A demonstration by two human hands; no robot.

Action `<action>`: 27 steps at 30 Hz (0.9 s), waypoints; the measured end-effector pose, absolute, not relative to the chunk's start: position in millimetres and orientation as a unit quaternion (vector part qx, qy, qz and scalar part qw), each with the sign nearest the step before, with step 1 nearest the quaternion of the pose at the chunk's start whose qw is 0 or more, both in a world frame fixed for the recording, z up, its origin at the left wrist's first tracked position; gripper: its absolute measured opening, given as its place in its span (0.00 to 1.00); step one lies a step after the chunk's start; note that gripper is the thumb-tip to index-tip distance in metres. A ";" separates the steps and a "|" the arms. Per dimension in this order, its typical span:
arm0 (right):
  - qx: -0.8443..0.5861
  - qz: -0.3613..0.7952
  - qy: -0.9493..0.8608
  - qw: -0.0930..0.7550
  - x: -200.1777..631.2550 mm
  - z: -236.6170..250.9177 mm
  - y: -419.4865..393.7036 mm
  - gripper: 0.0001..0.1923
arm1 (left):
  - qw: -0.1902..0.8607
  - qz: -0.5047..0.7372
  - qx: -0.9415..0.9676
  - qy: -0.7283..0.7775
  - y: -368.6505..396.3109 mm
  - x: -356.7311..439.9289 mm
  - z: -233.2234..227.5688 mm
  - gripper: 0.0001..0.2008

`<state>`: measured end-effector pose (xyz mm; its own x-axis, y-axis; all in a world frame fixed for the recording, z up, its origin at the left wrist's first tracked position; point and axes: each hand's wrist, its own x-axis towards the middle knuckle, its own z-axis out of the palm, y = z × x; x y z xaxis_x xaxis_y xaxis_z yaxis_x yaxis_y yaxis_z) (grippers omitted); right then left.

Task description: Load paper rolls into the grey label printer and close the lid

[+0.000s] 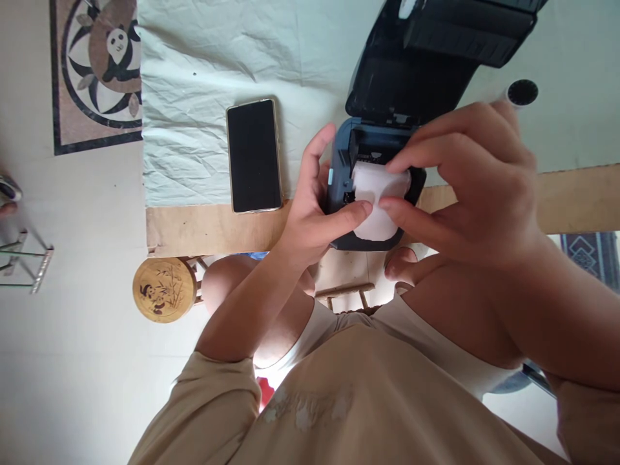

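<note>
A dark blue and black label printer (341,187) lies at the table's front edge, its black lid (411,77) swung up and away from me. Inside the printer's bay sits a white paper roll (380,223). My left hand (314,213) grips the printer's left side, with the thumb reaching across onto the roll. From the right, my right hand (479,187) has its thumb and index finger closed on the roll. Its other fingers are curled above. The two thumb tips are close together on the paper. Part of the printer's right side is hidden behind my right hand.
A smartphone (254,155) with a dark screen lies on the pale green cloth (194,97), left of the printer. To the right stands a small white cylinder with a black end (523,92). Below the wooden table edge (213,229) is a round stool (165,290).
</note>
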<state>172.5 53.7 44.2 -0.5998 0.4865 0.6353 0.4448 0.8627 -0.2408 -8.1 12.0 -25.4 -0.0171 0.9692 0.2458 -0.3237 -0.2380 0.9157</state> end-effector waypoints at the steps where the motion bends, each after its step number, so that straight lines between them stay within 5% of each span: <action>1: -0.273 0.033 -0.894 0.354 171.8 43.5 53.4 0.11 | 0.514 0.624 0.475 0.347 11.9 -8.5 -25.3 0.41; 10: -0.247 0.055 -0.901 0.352 170.4 42.6 52.8 0.05 | 0.521 0.625 0.481 0.327 14.4 -9.9 -27.6 0.38; 23: -0.249 0.050 -0.906 0.339 172.0 38.7 52.7 0.12 | 0.553 0.625 0.447 0.322 8.9 -8.2 -19.7 0.33; 27: -0.253 0.069 -0.901 0.346 171.5 40.6 54.6 0.09 | 0.530 0.613 0.471 0.349 12.7 -8.2 -24.7 0.39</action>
<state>171.5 54.6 40.6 -0.6331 0.5040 0.5876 0.4082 0.8623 -0.2998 -8.2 12.7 -24.7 0.0053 0.9784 0.2068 -0.3208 -0.1942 0.9270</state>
